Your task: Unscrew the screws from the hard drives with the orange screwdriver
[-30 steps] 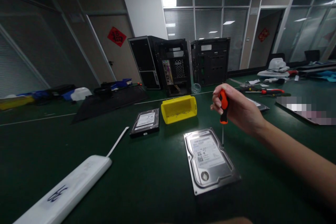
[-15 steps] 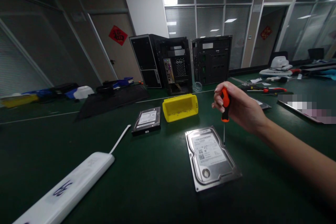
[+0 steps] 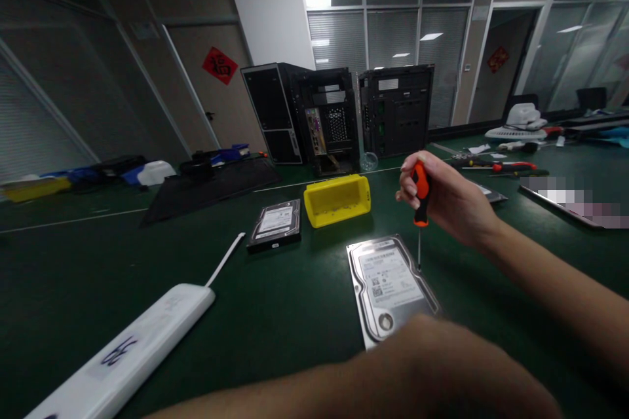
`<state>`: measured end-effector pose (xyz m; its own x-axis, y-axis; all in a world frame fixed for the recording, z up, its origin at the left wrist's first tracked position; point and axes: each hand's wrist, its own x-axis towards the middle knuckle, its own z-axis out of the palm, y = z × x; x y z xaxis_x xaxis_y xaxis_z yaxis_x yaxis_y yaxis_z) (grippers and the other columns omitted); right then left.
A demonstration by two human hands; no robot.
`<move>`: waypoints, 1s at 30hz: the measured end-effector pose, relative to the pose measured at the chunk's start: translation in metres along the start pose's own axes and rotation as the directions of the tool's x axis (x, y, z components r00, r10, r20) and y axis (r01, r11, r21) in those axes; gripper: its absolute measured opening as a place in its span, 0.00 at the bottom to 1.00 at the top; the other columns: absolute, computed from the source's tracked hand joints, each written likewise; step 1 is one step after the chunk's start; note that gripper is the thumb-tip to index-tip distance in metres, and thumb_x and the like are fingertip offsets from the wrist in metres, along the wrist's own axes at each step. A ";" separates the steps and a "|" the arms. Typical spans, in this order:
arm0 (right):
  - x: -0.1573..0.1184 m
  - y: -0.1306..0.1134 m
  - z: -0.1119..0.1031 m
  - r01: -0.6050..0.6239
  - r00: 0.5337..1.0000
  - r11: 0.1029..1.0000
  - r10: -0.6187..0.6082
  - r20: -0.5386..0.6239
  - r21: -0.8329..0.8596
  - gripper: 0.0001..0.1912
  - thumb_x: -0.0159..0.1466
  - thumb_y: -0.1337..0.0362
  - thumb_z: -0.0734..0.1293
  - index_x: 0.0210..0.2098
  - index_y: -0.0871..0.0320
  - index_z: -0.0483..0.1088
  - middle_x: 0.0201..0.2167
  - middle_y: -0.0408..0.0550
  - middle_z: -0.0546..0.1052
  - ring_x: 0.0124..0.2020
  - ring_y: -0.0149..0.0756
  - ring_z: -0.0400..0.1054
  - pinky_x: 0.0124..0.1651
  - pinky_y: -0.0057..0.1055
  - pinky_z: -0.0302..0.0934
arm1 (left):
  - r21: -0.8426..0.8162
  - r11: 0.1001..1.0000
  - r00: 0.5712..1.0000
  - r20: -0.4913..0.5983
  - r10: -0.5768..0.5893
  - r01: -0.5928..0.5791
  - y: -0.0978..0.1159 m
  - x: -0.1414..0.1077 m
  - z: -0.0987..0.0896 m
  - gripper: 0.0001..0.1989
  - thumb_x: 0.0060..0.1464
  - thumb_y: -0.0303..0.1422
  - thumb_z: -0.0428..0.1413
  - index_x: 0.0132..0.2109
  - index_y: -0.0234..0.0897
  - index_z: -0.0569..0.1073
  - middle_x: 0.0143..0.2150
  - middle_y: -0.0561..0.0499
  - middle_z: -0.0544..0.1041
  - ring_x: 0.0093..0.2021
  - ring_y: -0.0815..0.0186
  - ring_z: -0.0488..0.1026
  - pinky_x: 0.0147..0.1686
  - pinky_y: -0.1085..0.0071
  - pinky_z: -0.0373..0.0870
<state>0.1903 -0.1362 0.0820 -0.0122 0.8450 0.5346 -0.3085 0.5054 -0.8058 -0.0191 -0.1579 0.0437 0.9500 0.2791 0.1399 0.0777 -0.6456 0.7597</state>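
Head camera view: a silver hard drive (image 3: 393, 278) lay flat on a dark green table (image 3: 275, 314), label side up, a little right of centre and close to the person. An orange and black screwdriver (image 3: 420, 191) stood nearly upright over it, its thin shaft reaching down to the drive's right long edge; whether the tip sat in a screw head was too small to tell. The right hand (image 3: 457, 203) held the handle, fingers closed around it. The left hand (image 3: 442, 360), blurred, crossed in front at the bottom and hid the drive's near end; its fingers were out of sight, so I cannot tell whether they were spread, closed or touching the metal.

As a judgement, doing this well called for keeping the shaft square to the cover, pressing straight down while turning slowly, and bracing the drive's body so that it could not slide or spin. A leaning shaft would probably have slipped and worn the screw head.

Beyond the drive, a yellow bin (image 3: 339, 192) held small bits, with a second hard drive (image 3: 275, 222) just beside it. Farther left lay a long white bar (image 3: 147, 340); at the back stood dark computer cases (image 3: 400, 111).
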 end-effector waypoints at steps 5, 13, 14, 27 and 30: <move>0.000 0.002 -0.001 0.007 1.000 1.000 -0.007 -0.012 -0.001 0.11 0.64 0.61 0.56 0.37 0.57 0.67 0.26 0.41 0.66 0.23 0.26 0.60 0.37 0.30 0.60 | 0.276 0.956 0.987 -0.097 0.127 -0.096 -0.011 0.062 -0.029 0.15 0.52 0.44 0.55 0.28 0.37 0.70 0.27 0.53 0.72 0.33 0.66 0.68 0.38 0.68 0.63; 0.001 0.004 -0.004 -0.011 0.999 1.000 0.011 -0.043 0.011 0.05 0.63 0.62 0.60 0.33 0.56 0.65 0.29 0.41 0.69 0.25 0.25 0.62 0.38 0.30 0.61 | 0.453 0.892 0.984 -0.155 0.083 -0.004 -0.043 0.071 -0.026 0.21 0.43 0.49 0.60 0.37 0.38 0.68 0.39 0.50 0.70 0.40 0.61 0.65 0.43 0.62 0.60; 0.001 0.004 -0.004 -0.011 0.999 1.000 0.012 -0.039 0.024 0.05 0.63 0.62 0.60 0.34 0.56 0.65 0.27 0.40 0.67 0.24 0.25 0.61 0.38 0.30 0.61 | 0.453 0.891 0.984 -0.163 0.067 0.014 -0.043 0.071 -0.026 0.24 0.42 0.50 0.60 0.41 0.38 0.69 0.42 0.49 0.70 0.42 0.59 0.65 0.44 0.61 0.60; -0.001 0.001 0.006 -0.017 1.000 0.999 0.017 0.010 0.039 0.10 0.64 0.60 0.57 0.40 0.56 0.66 0.26 0.41 0.64 0.23 0.26 0.57 0.36 0.31 0.62 | 0.485 0.871 0.995 -0.021 0.102 -0.079 -0.049 0.070 -0.025 0.18 0.52 0.50 0.53 0.42 0.42 0.73 0.49 0.51 0.73 0.58 0.59 0.61 0.61 0.54 0.42; -0.002 0.001 0.007 -0.031 1.000 0.998 0.031 -0.005 0.054 0.06 0.62 0.63 0.61 0.38 0.56 0.65 0.27 0.40 0.66 0.24 0.25 0.58 0.35 0.30 0.63 | 0.484 0.871 0.993 -0.029 0.115 -0.086 -0.050 0.070 -0.025 0.18 0.52 0.49 0.53 0.41 0.42 0.73 0.48 0.51 0.73 0.57 0.60 0.63 0.62 0.55 0.41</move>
<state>0.1829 -0.1381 0.0819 -0.0175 0.8611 0.5081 -0.3592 0.4689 -0.8069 0.0359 -0.0887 0.0312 0.9434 0.2240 0.2447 0.1320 -0.9302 0.3426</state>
